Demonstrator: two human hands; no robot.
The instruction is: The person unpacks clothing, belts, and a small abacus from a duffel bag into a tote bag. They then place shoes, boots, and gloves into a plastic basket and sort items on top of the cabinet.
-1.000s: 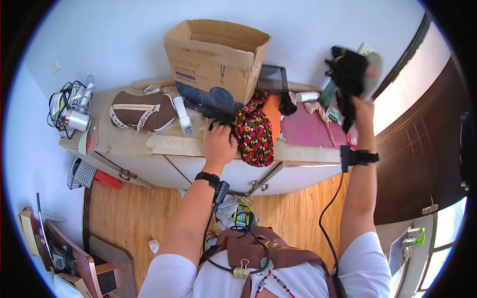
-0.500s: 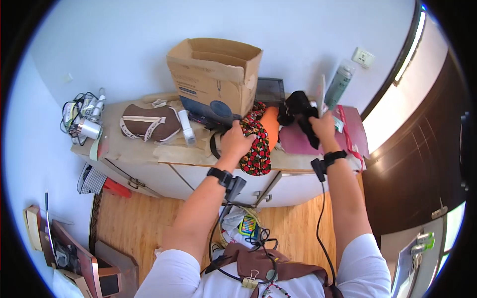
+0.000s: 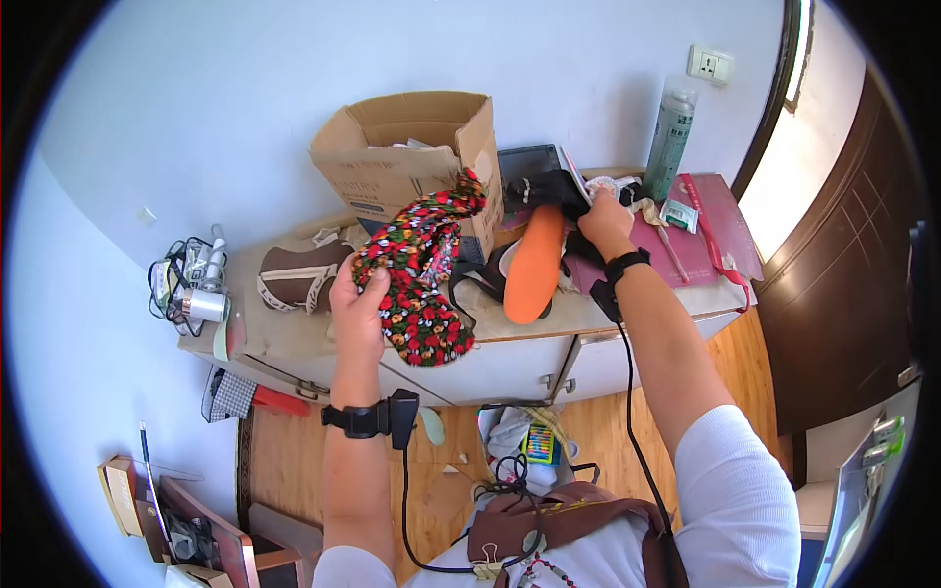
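Observation:
My left hand (image 3: 361, 316) is closed on a floral cloth (image 3: 421, 328) in red, black and yellow, lifted in front of the cardboard box (image 3: 480, 137). Over the cabinet top, my right hand (image 3: 608, 223) is closed on a black item (image 3: 551, 188), whose kind I cannot make out; its fingertips are partly hidden. A thin white-edged flat thing (image 3: 573, 169) stands by those fingers. Between the hands lies an orange insole (image 3: 536, 267), with a black strap (image 3: 470, 279) to its left.
On the cabinet top (image 3: 260, 338) are a brown and white pouch (image 3: 304, 279), a green spray can (image 3: 669, 142), a red ribbon (image 3: 714, 240), a small packet (image 3: 679, 216) and a pink sheet (image 3: 720, 201). A clear bag (image 3: 181, 274) sits at the left end. A filled bag (image 3: 510, 436) stands on the floor.
My left hand has moved left and raised the floral cloth off the cabinet, uncovering more of the orange insole. My right hand has shifted left with the black item. The view has shifted.

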